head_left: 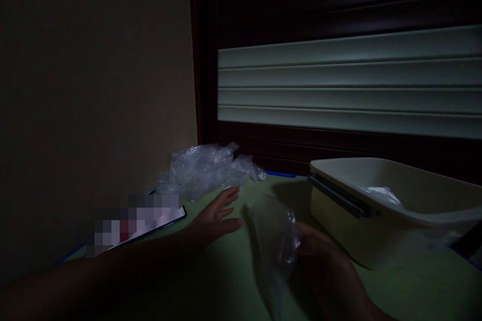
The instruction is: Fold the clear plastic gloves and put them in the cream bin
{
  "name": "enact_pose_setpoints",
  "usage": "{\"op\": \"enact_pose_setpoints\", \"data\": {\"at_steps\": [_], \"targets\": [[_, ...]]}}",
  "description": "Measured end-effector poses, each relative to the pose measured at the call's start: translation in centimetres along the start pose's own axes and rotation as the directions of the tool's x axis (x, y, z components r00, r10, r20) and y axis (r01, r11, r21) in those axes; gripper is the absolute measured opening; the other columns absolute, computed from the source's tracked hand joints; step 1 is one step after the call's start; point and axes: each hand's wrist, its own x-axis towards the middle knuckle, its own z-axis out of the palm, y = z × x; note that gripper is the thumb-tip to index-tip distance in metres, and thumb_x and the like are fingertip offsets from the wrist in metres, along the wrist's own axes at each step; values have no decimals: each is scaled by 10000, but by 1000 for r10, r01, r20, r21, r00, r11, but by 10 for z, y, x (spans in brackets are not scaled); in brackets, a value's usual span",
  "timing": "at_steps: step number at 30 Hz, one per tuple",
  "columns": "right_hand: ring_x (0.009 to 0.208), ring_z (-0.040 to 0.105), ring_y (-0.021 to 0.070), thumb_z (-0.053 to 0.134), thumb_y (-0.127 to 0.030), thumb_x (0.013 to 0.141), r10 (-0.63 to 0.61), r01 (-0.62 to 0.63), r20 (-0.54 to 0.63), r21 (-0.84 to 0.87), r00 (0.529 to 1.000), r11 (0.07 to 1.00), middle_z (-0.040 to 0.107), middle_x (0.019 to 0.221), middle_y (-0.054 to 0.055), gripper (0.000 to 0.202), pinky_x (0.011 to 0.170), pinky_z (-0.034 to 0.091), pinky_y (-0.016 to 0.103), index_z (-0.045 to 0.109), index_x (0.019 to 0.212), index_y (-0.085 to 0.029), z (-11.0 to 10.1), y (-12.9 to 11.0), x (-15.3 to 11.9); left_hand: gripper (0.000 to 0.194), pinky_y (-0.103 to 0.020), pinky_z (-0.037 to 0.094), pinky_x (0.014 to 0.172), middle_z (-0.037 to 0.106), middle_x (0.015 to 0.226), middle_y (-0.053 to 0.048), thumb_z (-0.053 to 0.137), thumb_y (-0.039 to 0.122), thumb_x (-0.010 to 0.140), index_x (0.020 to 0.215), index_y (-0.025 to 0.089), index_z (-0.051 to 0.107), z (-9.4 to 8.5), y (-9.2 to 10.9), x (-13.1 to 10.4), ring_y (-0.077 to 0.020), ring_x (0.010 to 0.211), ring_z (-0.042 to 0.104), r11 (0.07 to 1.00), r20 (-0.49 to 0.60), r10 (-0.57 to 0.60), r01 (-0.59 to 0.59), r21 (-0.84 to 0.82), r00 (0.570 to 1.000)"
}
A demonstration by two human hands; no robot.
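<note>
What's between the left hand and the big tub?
A clear plastic bag, held in the right hand over the green tabletop, as the head view shows.

The room is very dim, and the corners are almost black. Soft light falls on the pale slats point(339, 80). The plastic bag point(276, 246) has small shiny spots and looks blurry, like the right hand point(327, 266). Blocky squares cover part of the bright screen point(165, 218).
</note>
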Motion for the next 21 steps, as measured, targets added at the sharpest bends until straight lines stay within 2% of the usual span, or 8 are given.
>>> {"op": "enact_pose_setpoints", "data": {"at_steps": [2,5,7,10,12,15,19,21], "targets": [[495,426,136,531,-191,453,45,-45,12,26,999,999,504,484,4,41,504,342,260,564,466,-171,0,0,-2,732,-485,294,1026,296,1443,-116,661,389,720,1345,260,304,2,-1,-2,-282,1325,264,995,83,16,-8,-97,996],[503,433,135,549,-188,471,64,-66,51,32,997,997,507,492,6,22,500,329,250,557,474,-168,1,2,-4,787,-474,290,1039,237,1467,-118,666,405,719,1378,246,266,4,2,-6,-282,1336,239,995,172,29,-11,-103,985],[508,438,128,594,-208,531,36,-39,79,37,996,999,514,506,-2,54,503,321,241,560,509,-172,2,6,-5,779,-467,261,1058,179,1487,-103,652,407,744,1389,247,246,1,1,-8,-281,1344,214,996,171,51,-37,-84,984],[497,423,114,621,-230,594,-2,-2,97,40,995,999,514,524,-17,64,487,309,230,589,575,-179,3,10,-5,749,-497,274,1039,173,1490,-91,628,422,763,1383,286,231,-5,-9,-2,-296,1355,167,996,99,63,-56,-74,993],[500,419,113,616,-207,578,-9,5,110,34,994,999,515,533,-17,47,478,312,223,619,613,-176,2,10,-4,732,-500,300,1019,226,1471,-121,614,421,770,1378,272,235,-8,-19,5,-303,1346,199,998,123,28,-20,-67,992],[522,431,126,612,-191,519,-6,1,123,36,992,999,529,542,-5,90,478,314,222,624,606,-168,2,8,-4,661,-455,365,965,409,1363,-155,567,357,813,1378,234,246,-8,-25,11,-283,1243,402,993,142,-28,44,-110,989],[508,401,114,589,-184,490,37,-41,99,38,994,998,502,536,-15,70,476,310,218,566,556,-174,2,3,-9,607,-380,444,831,608,1101,-98,655,323,731,1282,227,421,-2,-8,4,-247,999,578,990,168,-78,97,-105,983],[521,411,118,601,-198,502,45,-49,80,45,996,998,489,539,-22,82,489,334,222,549,563,-182,2,0,-10,448,-345,451,794,641,980,-69,681,370,693,1086,182,577,1,6,-2,-234,921,595,991,171,-102,116,-73,980]]}}
